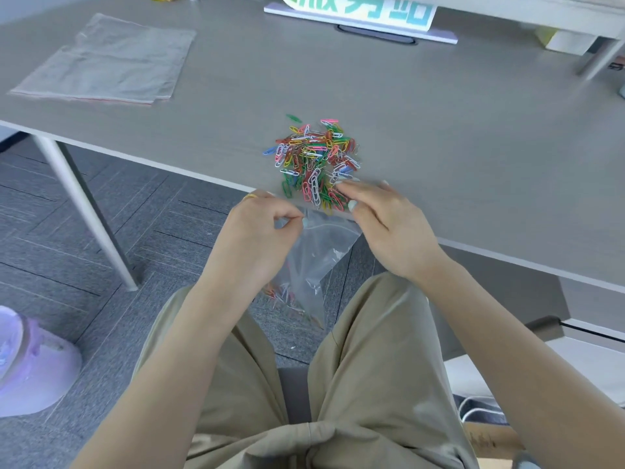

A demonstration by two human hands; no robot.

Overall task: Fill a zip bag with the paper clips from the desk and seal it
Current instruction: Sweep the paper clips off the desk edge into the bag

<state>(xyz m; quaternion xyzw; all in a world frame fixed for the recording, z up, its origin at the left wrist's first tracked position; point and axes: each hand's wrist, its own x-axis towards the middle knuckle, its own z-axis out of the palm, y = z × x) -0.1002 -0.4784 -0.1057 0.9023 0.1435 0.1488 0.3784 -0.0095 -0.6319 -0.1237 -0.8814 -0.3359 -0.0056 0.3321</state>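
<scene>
- Left hand (262,231) is pinching the rim of the zip bag (316,262) between thumb and fingertips, holding its mouth just below the table (439,130) edge.
- Right hand (378,218) is resting curled at the near edge of the paper clips (314,160), fingers touching the pile and the bag mouth; whether it is gripping any clips I cannot tell.
- Bag is hanging over the lap, a few clips already sitting in its bottom.
- Most clips are lying heaped on the table, right by the edge.
- Handling, likely: clips light, slick, tangling; better swept than picked. Bag thin, floppy; hold at the zip strip.
- Spare bags (108,59) are lying far left.
- Sign (362,11) at the back is showing green characters, cropped, unreadable.
</scene>
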